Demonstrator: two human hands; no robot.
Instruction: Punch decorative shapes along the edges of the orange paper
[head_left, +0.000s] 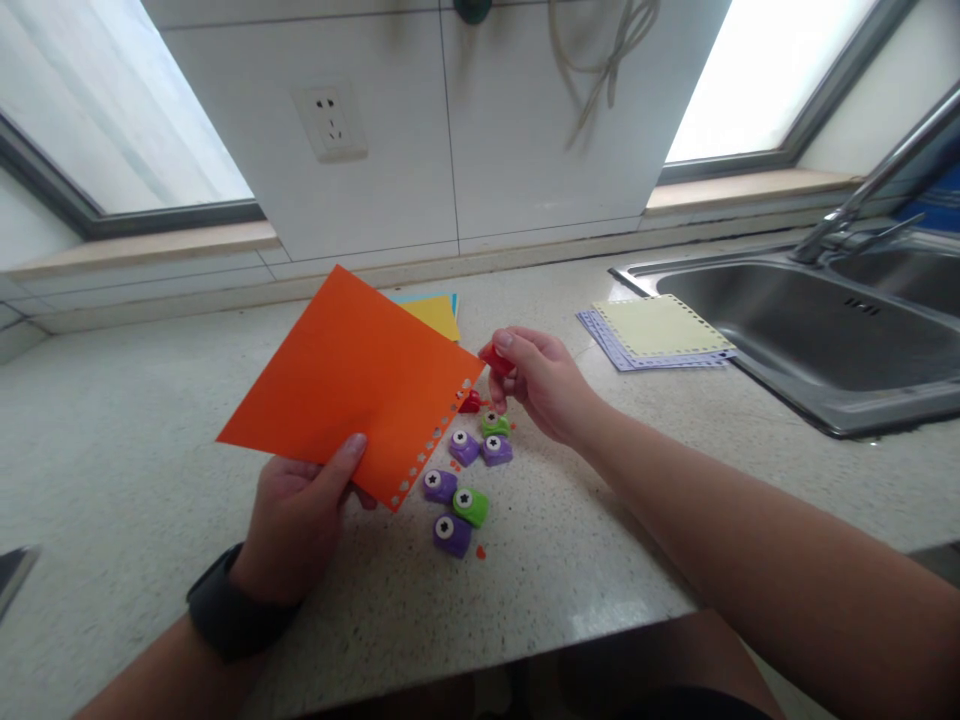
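My left hand [307,510] grips an orange sheet [345,380] by its lower edge, thumb on top. A row of small punched shapes runs along the sheet's lower right edge. At the sheet's right corner, my right hand [536,385] pinches a red punch [498,360], partly hidden by the fingers. Another red punch [470,402] lies on the counter just below. Nearby are several purple punches [452,535] and green punches [470,506] with white round tops. Small orange cut-outs [481,552] are scattered around them.
Yellow and blue sheets [439,315] lie behind the orange one. A stack of pale yellow and lilac sheets [660,328] with punched edges rests near the steel sink [795,320] at right. The tiled wall [390,120] bounds the counter [135,400] at the back.
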